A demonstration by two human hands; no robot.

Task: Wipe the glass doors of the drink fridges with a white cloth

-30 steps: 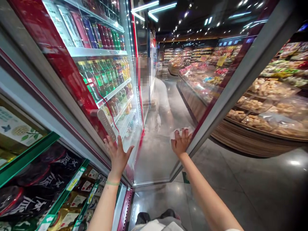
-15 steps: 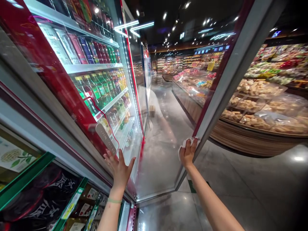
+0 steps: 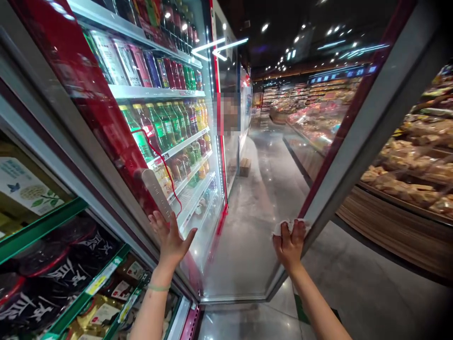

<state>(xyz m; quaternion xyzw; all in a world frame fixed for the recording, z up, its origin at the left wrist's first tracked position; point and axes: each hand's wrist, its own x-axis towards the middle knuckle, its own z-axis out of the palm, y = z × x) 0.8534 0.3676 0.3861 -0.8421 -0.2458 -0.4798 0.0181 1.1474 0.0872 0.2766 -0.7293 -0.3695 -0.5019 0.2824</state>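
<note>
A glass cooler door (image 3: 357,151) with a grey frame stands in front of me. My right hand (image 3: 290,243) presses a crumpled white cloth (image 3: 279,228) against the glass beside the frame's right side. Its fingers are bent over the cloth. On the other side, my left hand (image 3: 172,240) has its fingers spread, at the door's left side just below a pale long handle (image 3: 155,191). Whether the left palm rests on the frame I cannot tell. Through the glass, a red cord (image 3: 166,165) hangs near the handle.
Lit shelves with bottles (image 3: 159,125) and cans (image 3: 136,63) show behind the glass. Close on the left, green-edged shelves (image 3: 42,229) hold packaged goods. A wood-sided display of packed food (image 3: 417,170) is on the right. A box (image 3: 245,167) sits on the aisle floor.
My view has turned right, so the cooler and aisle appear shifted. My right hand with the cloth sits slightly lower in view. My left hand stays spread near the handle.
</note>
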